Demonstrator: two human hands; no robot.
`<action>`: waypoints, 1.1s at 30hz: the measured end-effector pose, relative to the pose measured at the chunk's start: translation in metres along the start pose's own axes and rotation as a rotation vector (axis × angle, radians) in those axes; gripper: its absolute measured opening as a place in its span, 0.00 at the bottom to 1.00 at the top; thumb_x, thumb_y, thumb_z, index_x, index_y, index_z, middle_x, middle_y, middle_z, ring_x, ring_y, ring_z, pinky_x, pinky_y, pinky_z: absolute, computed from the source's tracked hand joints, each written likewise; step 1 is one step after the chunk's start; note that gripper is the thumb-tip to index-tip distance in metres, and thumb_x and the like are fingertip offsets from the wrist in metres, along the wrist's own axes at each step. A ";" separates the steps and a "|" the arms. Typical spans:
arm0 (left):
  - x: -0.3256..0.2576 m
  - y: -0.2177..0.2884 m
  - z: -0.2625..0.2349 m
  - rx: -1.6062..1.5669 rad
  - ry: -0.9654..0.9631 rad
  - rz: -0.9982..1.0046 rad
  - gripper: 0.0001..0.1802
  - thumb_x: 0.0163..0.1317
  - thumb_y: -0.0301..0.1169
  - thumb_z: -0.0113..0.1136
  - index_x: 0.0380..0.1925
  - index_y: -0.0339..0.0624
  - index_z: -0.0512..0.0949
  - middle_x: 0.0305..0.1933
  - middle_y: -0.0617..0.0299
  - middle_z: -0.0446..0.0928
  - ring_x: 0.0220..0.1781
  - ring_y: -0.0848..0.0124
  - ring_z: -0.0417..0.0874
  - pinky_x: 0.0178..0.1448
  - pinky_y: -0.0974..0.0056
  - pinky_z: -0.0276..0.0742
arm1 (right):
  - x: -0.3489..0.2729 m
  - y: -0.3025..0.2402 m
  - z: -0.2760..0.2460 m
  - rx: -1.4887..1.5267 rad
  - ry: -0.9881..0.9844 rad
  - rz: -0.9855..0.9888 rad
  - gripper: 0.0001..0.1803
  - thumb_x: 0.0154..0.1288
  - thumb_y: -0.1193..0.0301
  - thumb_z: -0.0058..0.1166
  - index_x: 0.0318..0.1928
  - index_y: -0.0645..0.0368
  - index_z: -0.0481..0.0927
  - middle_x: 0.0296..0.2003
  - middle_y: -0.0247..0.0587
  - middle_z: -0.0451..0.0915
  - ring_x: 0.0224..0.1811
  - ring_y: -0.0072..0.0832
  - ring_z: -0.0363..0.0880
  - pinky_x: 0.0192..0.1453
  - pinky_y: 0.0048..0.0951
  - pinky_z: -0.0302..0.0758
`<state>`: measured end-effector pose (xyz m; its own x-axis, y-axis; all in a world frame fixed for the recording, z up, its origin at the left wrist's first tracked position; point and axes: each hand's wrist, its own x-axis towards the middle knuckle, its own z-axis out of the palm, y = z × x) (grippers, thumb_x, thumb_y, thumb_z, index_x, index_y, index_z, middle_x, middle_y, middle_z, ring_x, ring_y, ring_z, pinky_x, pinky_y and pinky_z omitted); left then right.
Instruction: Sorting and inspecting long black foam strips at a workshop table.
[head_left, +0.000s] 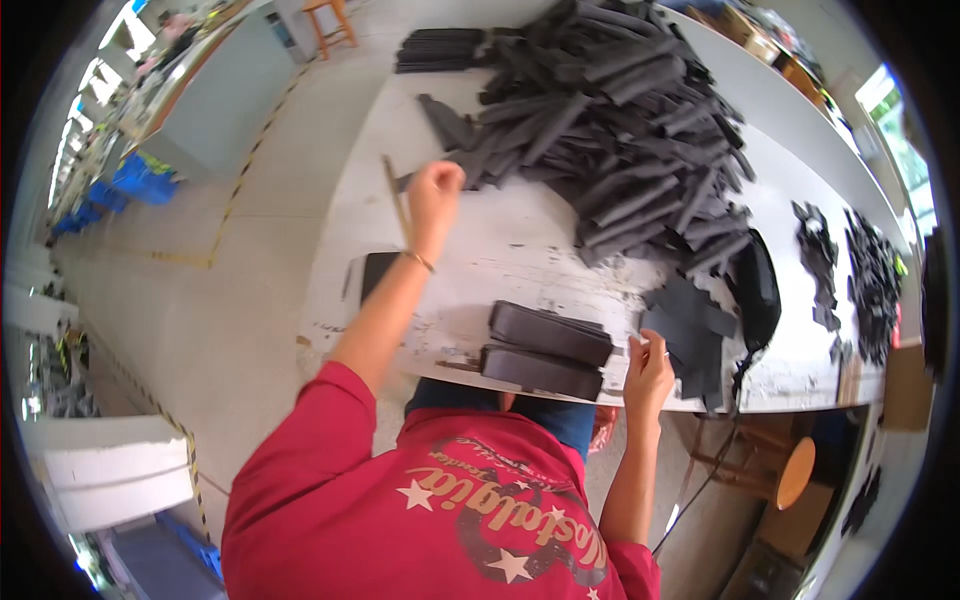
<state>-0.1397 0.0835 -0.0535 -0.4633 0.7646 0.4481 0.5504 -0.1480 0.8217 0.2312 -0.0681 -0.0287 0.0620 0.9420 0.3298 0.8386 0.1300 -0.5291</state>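
Dark foam strips (620,120) heaped far on white worktop (500,250); left hand (435,190) reaching there, fingers curled at pile's near-left edge. Right hand (648,370) closed beside stacked dark flat blocks (545,350) near edge. Best pulling one strip, not several.

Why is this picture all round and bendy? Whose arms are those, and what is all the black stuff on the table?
The picture comes from a small wide camera worn on a person's head, looking down. That kind of lens bends straight edges, so the white table looks curved. There is no machine here, only a person in a red shirt using bare hands. The left hand reaches out to the edge of a big heap of dark strips; whether it grips one I cannot tell. The right hand touches flat dark sheets at the table's near edge. Between the arms lie two dark stacked blocks. More dark scraps lie far to the right.
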 end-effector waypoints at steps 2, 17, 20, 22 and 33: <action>0.035 -0.010 0.011 0.059 -0.027 0.034 0.09 0.55 0.32 0.68 0.32 0.40 0.80 0.33 0.57 0.79 0.33 0.64 0.81 0.39 0.61 0.76 | 0.010 0.033 -0.007 -0.082 0.073 0.037 0.05 0.63 0.74 0.57 0.38 0.60 0.77 0.36 0.47 0.78 0.37 0.45 0.78 0.38 0.41 0.74; 0.053 -0.039 0.037 0.205 -0.289 -0.111 0.10 0.60 0.32 0.63 0.34 0.36 0.78 0.32 0.52 0.81 0.37 0.58 0.82 0.42 0.57 0.76 | 0.031 0.097 0.003 -0.800 -0.280 -0.575 0.21 0.58 0.75 0.52 0.53 0.69 0.75 0.50 0.50 0.77 0.50 0.39 0.75 0.56 0.38 0.71; 0.033 -0.034 0.022 0.184 -0.155 0.046 0.10 0.66 0.32 0.57 0.35 0.36 0.74 0.30 0.52 0.81 0.32 0.62 0.83 0.36 0.60 0.77 | 0.035 0.092 0.006 -0.716 -0.303 -0.672 0.12 0.56 0.75 0.52 0.42 0.66 0.78 0.40 0.46 0.79 0.45 0.37 0.75 0.50 0.37 0.72; 0.012 0.000 0.016 -0.411 -0.299 -0.561 0.10 0.71 0.33 0.51 0.35 0.36 0.72 0.30 0.51 0.81 0.28 0.68 0.82 0.29 0.65 0.76 | 0.037 0.090 -0.001 -0.650 -0.337 -0.643 0.08 0.56 0.74 0.52 0.36 0.63 0.78 0.36 0.43 0.78 0.42 0.36 0.75 0.47 0.36 0.72; -0.063 0.085 0.002 -1.341 -0.526 -1.018 0.16 0.74 0.28 0.41 0.56 0.33 0.70 0.53 0.50 0.78 0.48 0.56 0.82 0.51 0.58 0.82 | 0.054 0.037 -0.034 -0.183 -0.030 -0.283 0.10 0.64 0.76 0.56 0.43 0.64 0.70 0.39 0.51 0.78 0.32 0.50 0.78 0.37 0.45 0.76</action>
<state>-0.0623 0.0243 -0.0121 0.1734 0.9354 -0.3082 -0.8108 0.3132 0.4944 0.2834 -0.0230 -0.0040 -0.2009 0.8853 0.4195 0.9036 0.3328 -0.2697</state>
